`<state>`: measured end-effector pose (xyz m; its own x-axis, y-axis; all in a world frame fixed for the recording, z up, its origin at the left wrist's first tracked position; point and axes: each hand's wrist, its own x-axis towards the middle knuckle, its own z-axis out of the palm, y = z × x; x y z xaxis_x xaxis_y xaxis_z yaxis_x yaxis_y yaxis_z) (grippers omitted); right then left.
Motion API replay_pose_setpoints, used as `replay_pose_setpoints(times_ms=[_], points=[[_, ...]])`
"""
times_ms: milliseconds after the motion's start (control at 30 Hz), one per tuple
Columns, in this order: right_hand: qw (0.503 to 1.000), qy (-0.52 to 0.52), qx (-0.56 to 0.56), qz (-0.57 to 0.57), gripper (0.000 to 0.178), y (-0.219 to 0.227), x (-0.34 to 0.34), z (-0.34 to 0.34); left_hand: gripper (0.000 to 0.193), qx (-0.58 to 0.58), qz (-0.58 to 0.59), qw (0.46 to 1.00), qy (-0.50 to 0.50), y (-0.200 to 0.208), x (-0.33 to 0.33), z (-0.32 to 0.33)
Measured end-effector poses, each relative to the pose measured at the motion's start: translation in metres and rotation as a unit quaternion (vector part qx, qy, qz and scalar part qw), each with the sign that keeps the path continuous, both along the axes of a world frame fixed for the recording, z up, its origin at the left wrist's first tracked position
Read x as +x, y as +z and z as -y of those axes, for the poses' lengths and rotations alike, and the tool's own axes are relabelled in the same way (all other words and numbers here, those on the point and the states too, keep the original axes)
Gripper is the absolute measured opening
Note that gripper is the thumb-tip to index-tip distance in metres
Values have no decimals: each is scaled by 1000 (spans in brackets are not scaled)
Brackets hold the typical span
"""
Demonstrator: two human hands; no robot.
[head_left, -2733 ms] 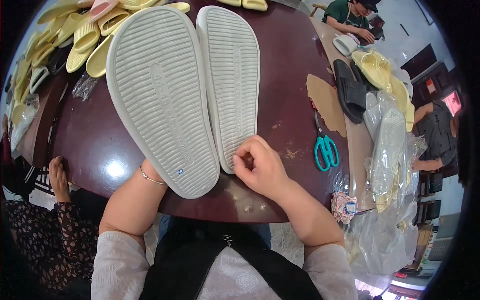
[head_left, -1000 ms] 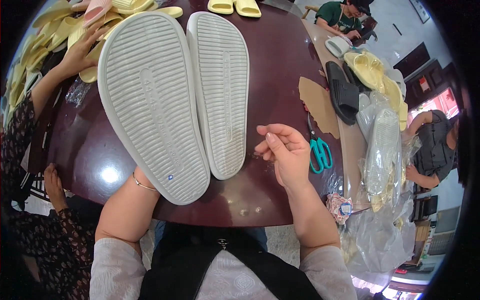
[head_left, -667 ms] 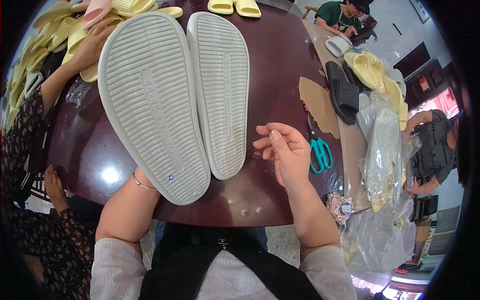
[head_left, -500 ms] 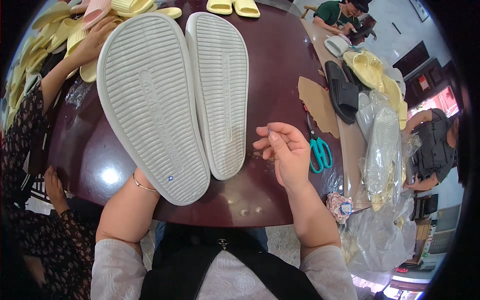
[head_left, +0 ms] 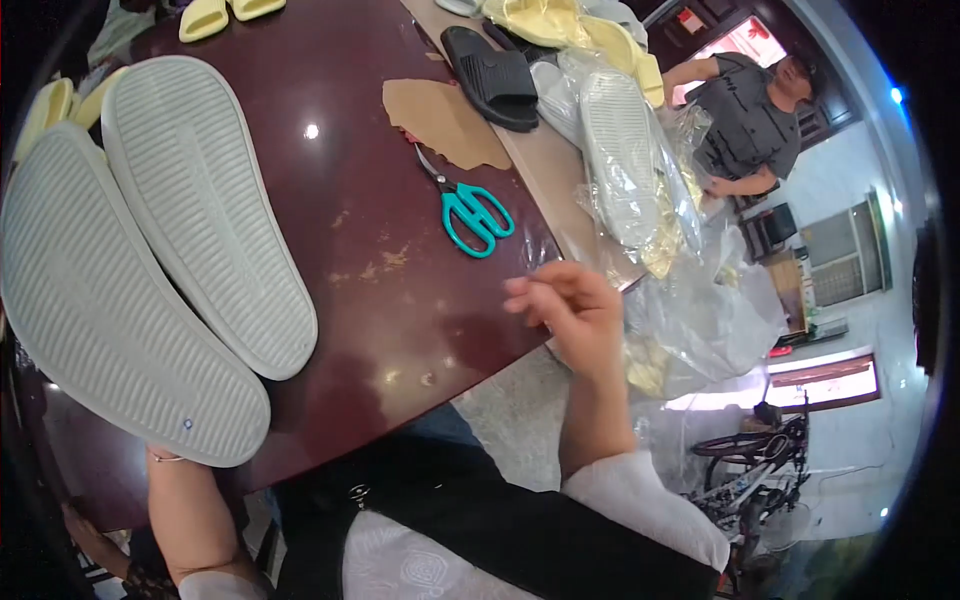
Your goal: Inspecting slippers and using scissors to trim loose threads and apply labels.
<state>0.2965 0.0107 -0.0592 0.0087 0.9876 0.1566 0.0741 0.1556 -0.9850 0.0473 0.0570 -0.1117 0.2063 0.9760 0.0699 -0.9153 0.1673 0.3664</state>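
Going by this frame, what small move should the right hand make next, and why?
Probably bring the right hand over to the narrow end of the right-hand grey sole. That sole shows no blue mark, while the left-hand grey sole bears one. Whether the fingers hold anything is too small to tell.

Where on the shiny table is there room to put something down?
Between the grey soles and the teal scissors, the dark table is bare except pale marks. Another patch lies between the far yellow pair and the brown cardboard. The right edge is crowded: a black slipper and bagged slippers.
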Motion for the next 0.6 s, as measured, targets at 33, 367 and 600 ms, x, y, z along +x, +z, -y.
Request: replay_pose_setpoints(times_ms=[33, 367, 600], points=[[999, -37, -18, 16, 12, -3, 19, 5, 51, 0, 1, 1000, 4, -5, 4, 2], [966, -113, -123, 198, 17, -14, 105, 24, 50, 18, -41, 998, 44, -22, 35, 21], [935, -108, -70, 330, 20, -8, 116, 24, 49, 35, -84, 993, 74, -27, 45, 32]])
